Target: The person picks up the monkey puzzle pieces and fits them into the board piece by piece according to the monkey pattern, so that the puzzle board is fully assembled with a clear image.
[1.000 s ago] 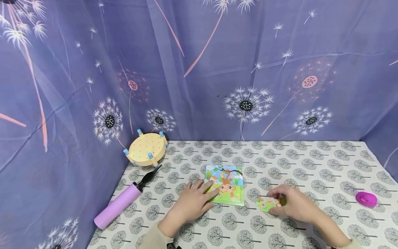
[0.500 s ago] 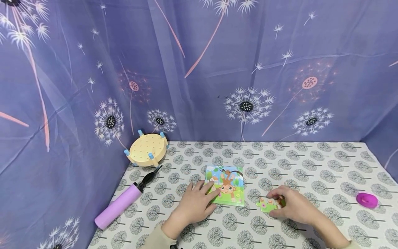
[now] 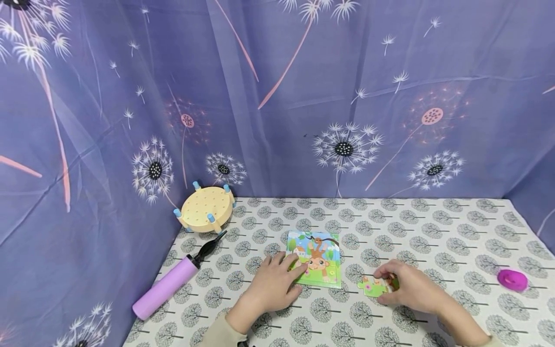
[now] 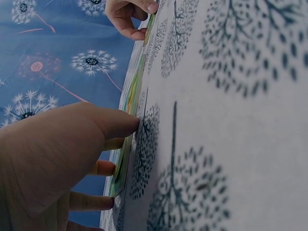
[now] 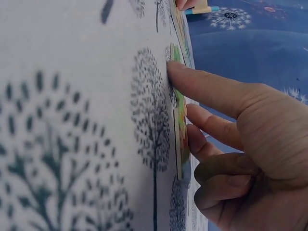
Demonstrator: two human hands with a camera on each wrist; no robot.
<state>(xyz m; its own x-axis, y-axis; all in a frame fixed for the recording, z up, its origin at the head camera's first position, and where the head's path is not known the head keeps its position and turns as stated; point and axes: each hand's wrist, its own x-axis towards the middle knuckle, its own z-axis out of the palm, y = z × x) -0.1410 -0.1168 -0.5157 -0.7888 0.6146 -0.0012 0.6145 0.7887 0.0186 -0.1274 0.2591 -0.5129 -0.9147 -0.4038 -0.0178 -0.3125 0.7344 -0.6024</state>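
Observation:
A square jigsaw puzzle [image 3: 318, 260] with a monkey hanging from a branch lies flat near the middle of the table. My left hand [image 3: 274, 284] rests at its left side, fingers spread over that edge; the left wrist view shows the fingertips along the puzzle's rim [image 4: 122, 163]. To the right, my right hand [image 3: 405, 284] pinches a green puzzle piece [image 3: 372, 286] with pink flowers between thumb and fingers, low over the cloth. More brown and orange puzzle [image 5: 183, 144] shows beneath the curled fingers in the right wrist view, partly hidden by the hand.
A purple hand pump [image 3: 166, 286] with a black nozzle lies at the left edge. Behind it a round yellow stand [image 3: 207, 208] with blue-tipped pegs leans by the curtain [image 3: 277, 96]. A small magenta oval object [image 3: 512, 279] sits at the right on the tree-print cloth [image 3: 455, 226].

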